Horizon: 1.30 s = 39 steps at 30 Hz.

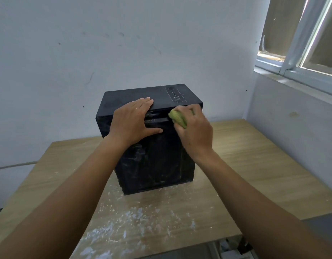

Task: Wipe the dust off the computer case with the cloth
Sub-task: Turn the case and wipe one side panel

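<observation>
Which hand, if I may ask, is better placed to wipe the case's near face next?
Right: the right hand grips the green cloth against the computer case; the left hand only braces it.

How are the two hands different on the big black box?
The left hand lies flat with straight fingers, while the right hand is curled. The left hand holds nothing; the right hand grips the green cloth. The left hand sits near the middle of the top front edge of the computer case, the right hand nearer its right corner. Both are at the upper front of the case.
</observation>
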Each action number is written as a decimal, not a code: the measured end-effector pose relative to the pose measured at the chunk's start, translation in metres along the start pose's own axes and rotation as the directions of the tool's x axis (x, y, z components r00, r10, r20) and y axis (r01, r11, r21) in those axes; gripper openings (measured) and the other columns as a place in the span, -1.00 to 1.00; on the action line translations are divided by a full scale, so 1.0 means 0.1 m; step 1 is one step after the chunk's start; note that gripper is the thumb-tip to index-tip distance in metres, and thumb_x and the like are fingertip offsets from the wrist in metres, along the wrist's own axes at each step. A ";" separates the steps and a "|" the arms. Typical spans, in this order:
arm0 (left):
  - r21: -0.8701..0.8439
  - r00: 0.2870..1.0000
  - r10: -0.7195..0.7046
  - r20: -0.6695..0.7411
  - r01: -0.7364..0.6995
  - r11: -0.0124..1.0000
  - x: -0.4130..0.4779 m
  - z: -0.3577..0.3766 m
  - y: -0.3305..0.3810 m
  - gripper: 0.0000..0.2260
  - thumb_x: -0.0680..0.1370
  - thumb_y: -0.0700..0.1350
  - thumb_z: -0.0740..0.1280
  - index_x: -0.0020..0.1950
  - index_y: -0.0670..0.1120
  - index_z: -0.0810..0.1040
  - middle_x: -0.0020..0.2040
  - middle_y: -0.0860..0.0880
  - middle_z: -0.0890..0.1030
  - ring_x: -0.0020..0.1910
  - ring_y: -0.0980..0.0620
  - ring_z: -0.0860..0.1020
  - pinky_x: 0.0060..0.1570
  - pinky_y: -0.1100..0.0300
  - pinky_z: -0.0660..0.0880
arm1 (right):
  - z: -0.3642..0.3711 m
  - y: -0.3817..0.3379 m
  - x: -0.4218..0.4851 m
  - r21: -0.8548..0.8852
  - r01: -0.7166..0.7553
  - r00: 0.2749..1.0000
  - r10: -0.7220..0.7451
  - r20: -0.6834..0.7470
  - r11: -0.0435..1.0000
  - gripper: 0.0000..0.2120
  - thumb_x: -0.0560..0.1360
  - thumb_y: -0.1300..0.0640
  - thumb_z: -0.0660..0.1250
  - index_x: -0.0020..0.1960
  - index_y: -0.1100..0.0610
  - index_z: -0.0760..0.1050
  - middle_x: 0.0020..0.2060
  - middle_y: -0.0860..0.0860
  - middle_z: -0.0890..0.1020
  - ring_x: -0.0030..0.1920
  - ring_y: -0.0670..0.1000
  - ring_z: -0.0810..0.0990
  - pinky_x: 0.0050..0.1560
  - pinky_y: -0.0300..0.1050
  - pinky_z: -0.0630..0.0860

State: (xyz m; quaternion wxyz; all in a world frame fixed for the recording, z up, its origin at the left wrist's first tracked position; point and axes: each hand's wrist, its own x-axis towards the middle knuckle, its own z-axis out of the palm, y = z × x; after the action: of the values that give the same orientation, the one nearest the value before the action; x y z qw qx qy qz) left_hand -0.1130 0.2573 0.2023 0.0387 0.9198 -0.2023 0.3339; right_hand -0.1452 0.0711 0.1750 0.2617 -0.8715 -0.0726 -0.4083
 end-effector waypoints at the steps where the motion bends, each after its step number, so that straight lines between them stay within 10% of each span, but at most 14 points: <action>1: 0.009 1.000 0.004 -0.001 -0.004 1.000 0.00 0.00 0.00 -0.17 0.31 0.37 0.45 0.44 -0.08 0.43 0.42 -0.01 0.47 0.42 0.01 0.42 0.30 0.07 0.41 | -0.04 0.08 0.01 0.014 -0.039 0.999 0.039 -0.013 0.999 -0.70 0.39 0.12 0.45 0.12 -0.01 0.56 0.00 0.00 0.51 -0.15 0.05 0.56 -0.28 -0.22 0.33; 9: 0.022 1.000 0.008 -0.002 -0.008 1.000 -0.01 -0.05 0.04 -0.16 0.33 0.40 0.41 0.48 -0.02 0.37 0.46 0.02 0.42 0.43 0.03 0.40 0.29 0.08 0.42 | -0.09 0.25 0.01 0.071 -0.121 0.989 0.126 -0.074 0.990 -0.74 0.47 0.09 0.39 0.16 0.00 0.54 0.05 0.00 0.49 -0.15 0.01 0.52 -0.23 -0.20 0.33; 18: 0.079 1.000 -0.002 0.021 0.000 0.997 0.00 -0.04 0.04 -0.14 0.33 0.44 0.37 0.50 0.01 0.33 0.44 0.08 0.43 0.39 0.06 0.43 0.20 0.12 0.41 | 0.17 0.01 -0.11 -0.006 0.136 0.985 -0.136 -0.109 0.991 -0.70 0.37 0.15 0.46 0.10 0.01 0.58 -0.04 0.01 0.52 -0.14 0.06 0.54 -0.29 -0.20 0.37; 24: 0.120 0.999 -0.015 0.042 0.010 0.993 0.02 -0.01 0.02 -0.17 0.33 0.46 0.34 0.47 0.04 0.34 0.31 0.07 0.55 0.23 -0.02 0.53 0.04 0.12 0.40 | -0.05 0.40 0.03 0.023 0.000 0.982 0.005 -0.187 1.000 -0.71 0.46 0.09 0.38 0.18 0.00 0.53 0.05 0.05 0.48 -0.11 0.08 0.53 -0.19 -0.15 0.35; 39: 0.081 0.992 -0.094 0.080 0.087 0.993 -0.01 -0.07 0.10 -0.16 0.31 0.43 0.40 0.49 0.06 0.34 0.38 0.09 0.50 0.32 0.02 0.48 0.21 0.11 0.39 | 0.30 0.06 -0.18 -0.065 0.143 0.968 -0.153 -0.201 0.988 -0.71 0.40 0.03 0.46 0.09 0.05 0.55 0.02 0.07 0.51 -0.13 0.10 0.48 -0.43 -0.19 0.37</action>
State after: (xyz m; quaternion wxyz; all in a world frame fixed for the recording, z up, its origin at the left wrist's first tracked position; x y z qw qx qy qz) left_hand -0.1216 0.2500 0.2069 0.0098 0.9420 -0.1488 0.3006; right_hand -0.1351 0.0830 0.1434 0.2148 -0.8232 -0.0998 -0.5160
